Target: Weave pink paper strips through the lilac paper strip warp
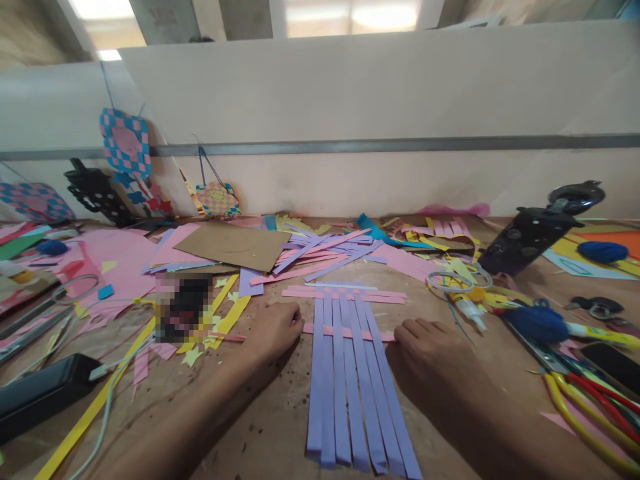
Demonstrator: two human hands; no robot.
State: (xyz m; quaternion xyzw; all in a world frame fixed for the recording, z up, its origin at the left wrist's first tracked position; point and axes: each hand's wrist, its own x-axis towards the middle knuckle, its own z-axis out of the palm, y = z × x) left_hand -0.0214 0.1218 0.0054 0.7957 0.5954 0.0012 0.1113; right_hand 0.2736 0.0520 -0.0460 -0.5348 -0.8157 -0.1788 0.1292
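Fingers of left hand pinch one end of pink strip, right hand seems to pinch other end. Strip lies woven across purple strips on table. Best push strip up snug against pink rows, keep purple ones flat

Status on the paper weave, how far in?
Done: pink strips cross the top of the purple strips. In hand: left hand and right hand hold the ends of another pink strip threaded lower. Left: the long purple lengths below remain unwoven.
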